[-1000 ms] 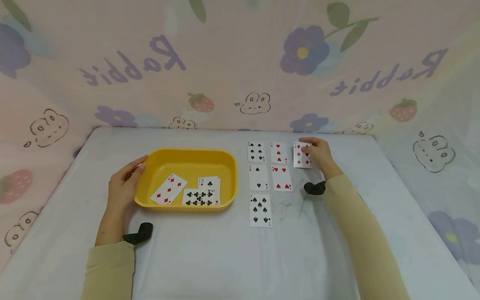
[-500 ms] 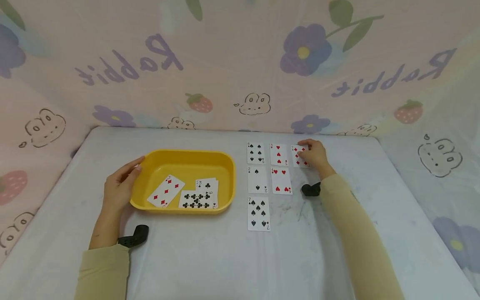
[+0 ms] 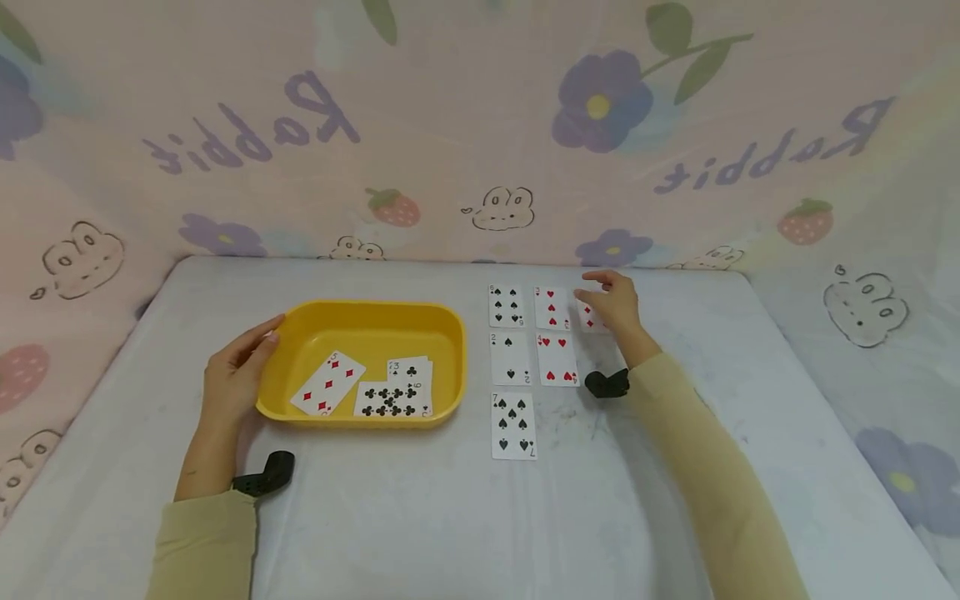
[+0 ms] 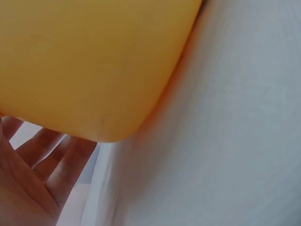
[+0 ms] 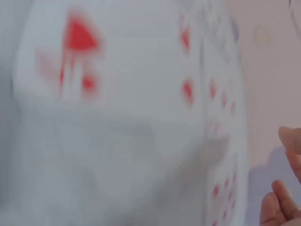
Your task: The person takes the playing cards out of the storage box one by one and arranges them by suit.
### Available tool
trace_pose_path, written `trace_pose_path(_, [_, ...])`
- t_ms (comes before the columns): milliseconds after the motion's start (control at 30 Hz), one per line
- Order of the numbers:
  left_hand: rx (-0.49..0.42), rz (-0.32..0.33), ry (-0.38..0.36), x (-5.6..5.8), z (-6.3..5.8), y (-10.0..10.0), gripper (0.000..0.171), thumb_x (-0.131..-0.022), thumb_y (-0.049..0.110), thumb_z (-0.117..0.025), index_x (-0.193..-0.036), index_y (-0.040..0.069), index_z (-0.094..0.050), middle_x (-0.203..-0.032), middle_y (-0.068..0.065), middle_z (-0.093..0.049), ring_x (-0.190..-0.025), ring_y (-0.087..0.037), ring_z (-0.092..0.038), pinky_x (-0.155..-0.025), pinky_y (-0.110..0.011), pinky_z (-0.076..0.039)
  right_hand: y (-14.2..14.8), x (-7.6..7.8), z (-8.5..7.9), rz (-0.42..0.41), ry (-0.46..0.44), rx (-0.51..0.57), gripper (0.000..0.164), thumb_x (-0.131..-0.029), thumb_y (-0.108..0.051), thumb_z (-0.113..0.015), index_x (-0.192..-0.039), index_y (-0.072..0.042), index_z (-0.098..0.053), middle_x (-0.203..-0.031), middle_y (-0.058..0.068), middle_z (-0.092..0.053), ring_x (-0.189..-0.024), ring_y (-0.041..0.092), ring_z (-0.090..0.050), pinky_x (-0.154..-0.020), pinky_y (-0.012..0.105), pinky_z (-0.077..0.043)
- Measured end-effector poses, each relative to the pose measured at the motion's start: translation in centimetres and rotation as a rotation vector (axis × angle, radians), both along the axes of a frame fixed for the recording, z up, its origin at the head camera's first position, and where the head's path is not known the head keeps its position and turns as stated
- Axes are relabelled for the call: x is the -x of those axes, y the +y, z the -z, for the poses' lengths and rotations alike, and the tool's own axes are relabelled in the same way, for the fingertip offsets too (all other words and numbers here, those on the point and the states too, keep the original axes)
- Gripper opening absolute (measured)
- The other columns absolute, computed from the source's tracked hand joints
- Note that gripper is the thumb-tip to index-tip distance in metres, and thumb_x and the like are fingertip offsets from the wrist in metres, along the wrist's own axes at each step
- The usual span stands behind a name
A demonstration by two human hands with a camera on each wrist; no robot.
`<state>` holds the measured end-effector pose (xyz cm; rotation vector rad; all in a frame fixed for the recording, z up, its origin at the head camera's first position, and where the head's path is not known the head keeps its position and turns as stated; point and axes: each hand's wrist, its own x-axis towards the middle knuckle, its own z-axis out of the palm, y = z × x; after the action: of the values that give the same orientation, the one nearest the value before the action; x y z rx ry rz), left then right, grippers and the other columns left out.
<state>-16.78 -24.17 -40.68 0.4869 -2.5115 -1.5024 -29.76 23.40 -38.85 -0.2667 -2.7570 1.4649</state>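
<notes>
In the head view, my left hand (image 3: 231,379) is at the left end of a yellow plastic tray (image 3: 367,310), thumb and fingertips right at its rim. The left wrist view shows those fingers (image 4: 40,146) fairly straight and spread, their tips hidden behind the tray wall. My right hand (image 3: 617,310) hovers over the seven of diamonds (image 3: 590,322), thumb and index finger apart, covering part of the card. Left of that card lies the three of hearts (image 3: 552,309), with the four of hearts (image 3: 557,360) below it.
The spades column holds the six (image 3: 506,307), two (image 3: 510,359) and seven (image 3: 513,426). Inside the tray are the five of diamonds (image 3: 328,383), three of clubs (image 3: 410,372) and another clubs card (image 3: 390,400). A printed cloth backdrop (image 3: 435,125) stands behind the white table (image 3: 390,517).
The seven of diamonds has come down and left to beside the three of hearts. My right hand has let go of it, thumb and finger now parted. The left hand stays at the tray.
</notes>
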Motion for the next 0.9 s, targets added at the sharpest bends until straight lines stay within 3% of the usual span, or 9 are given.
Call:
trace_pose_path(167, [-0.026, -0.004, 0.02, -0.1, 0.1, 0.0, 0.042, -0.097, 0.042, -0.051, -0.135, 0.024, -0.057, -0.118, 0.015, -0.057, -0.094, 0.003, -0.047, -0.077, -0.003, -0.04, -2.9, -0.7, -1.0, 0.0, 0.033, 0.109, 0.04, -0.089, -0.017, -0.066, -0.125, -0.001, -0.06, -0.138, 0.017, -0.048, -0.128, 0.032, -0.042, -0.105, 0.045, -0.038])
trace_pose_path(300, [-0.038, -0.011, 0.026, -0.1, 0.1, 0.0, 0.041, -0.097, 0.041, -0.052, -0.134, 0.024, -0.058, -0.112, 0.023, -0.055, -0.094, 0.005, -0.047, -0.077, -0.002, -0.04, -6.0, -1.5, -2.1, -0.021, 0.056, 0.178, 0.038, -0.088, -0.017, -0.068, -0.122, -0.002, -0.062, -0.132, 0.016, -0.053, -0.122, 0.029, -0.046, -0.102, 0.042, -0.041])
trace_pose_path(667, [-0.044, -0.016, 0.031, 0.1, 0.1, 0.1, 0.041, -0.097, 0.039, -0.054, -0.134, 0.022, -0.058, -0.105, 0.029, -0.054, -0.092, 0.007, -0.047, -0.077, -0.002, -0.039, -14.6, -4.8, -3.3, -0.153, 0.024, 0.357, 0.033, -0.087, -0.016, -0.07, -0.117, -0.003, -0.064, -0.123, 0.013, -0.06, -0.109, 0.022, -0.054, -0.096, 0.033, -0.047])
trace_pose_path(900, [-0.055, -0.009, 0.023, -0.1, 0.0, 0.0, 0.041, -0.096, 0.042, -0.053, -0.134, 0.026, -0.058, -0.108, 0.027, -0.055, -0.094, 0.006, -0.047, -0.077, -0.001, -0.038, -20.3, -7.0, -3.5, -0.267, 0.018, 0.333, 0.028, -0.086, -0.015, -0.07, -0.112, -0.004, -0.068, -0.118, 0.012, -0.063, -0.101, 0.02, -0.055, -0.09, 0.027, -0.046])
